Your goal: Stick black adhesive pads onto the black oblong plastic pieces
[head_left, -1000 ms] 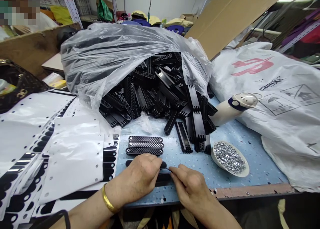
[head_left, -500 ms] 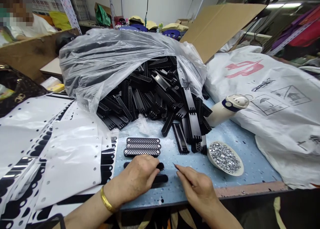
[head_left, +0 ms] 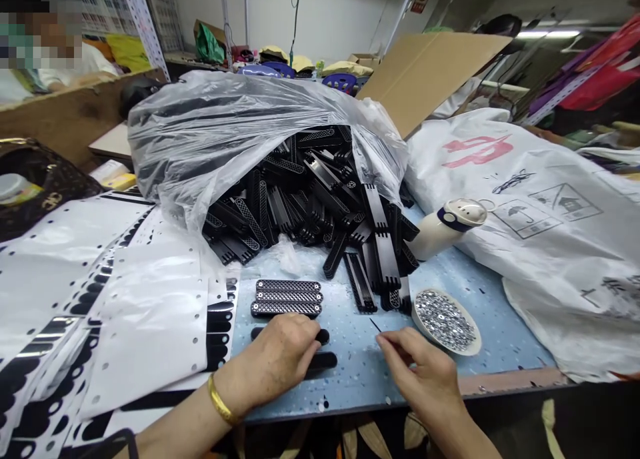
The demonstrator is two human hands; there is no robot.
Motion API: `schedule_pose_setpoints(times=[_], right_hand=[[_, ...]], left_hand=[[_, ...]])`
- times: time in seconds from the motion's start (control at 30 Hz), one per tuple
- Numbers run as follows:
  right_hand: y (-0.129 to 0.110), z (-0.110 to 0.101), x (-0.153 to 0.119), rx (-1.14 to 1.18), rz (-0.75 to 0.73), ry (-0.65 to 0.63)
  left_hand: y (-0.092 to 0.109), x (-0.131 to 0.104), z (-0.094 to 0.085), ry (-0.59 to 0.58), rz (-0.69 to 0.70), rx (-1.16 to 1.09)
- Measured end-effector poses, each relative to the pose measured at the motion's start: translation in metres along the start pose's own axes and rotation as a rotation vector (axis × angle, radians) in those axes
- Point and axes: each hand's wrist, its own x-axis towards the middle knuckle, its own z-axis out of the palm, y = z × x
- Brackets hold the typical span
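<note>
- left hand (head_left: pixel 283 349) closed on the upper black bar (head_left: pixel 325 337), near the bench's (head_left: pixel 353 375) front edge, long axis along it.
- right hand (head_left: pixel 425 365), pinching a thin dark piece (head_left: pixel 375 325), sits right of the bar, nearer the bowl (head_left: pixel 476 345).

The clear bag (head_left: pixel 200 119) looks like crinkled, glossy plastic; over here, the stacked pieces (head_left: pixel 287 297) seem rough and cross-hatched, the plain black strips (head_left: pixel 325 361) smooth, the little fittings (head_left: pixel 445 319) shiny metal, the big flap (head_left: pixel 425 79) matt cardboard.
</note>
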Motion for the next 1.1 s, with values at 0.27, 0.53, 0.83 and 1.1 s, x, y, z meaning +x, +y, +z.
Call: schedule_pose_setpoints(times=[0.27,0.53,0.83,1.1], right_hand=[[-0.058,0.038,0.023,0.546,0.307,-0.342],[-0.056,0.045,0.027,0.622,0.453,-0.395],[-0.07,0.044,0.03,0.665,0.567,-0.357],[-0.092,0.026,0.032,0.81,0.604,-0.336]], left_hand=[[-0.002,0.002,0.002,0.034,0.001,0.032],[-0.013,-0.042,-0.027,0.327,0.083,0.084],[-0.042,-0.064,-0.01,0.419,0.062,0.196],[-0.046,-0.061,-0.008,0.396,0.058,0.119]])
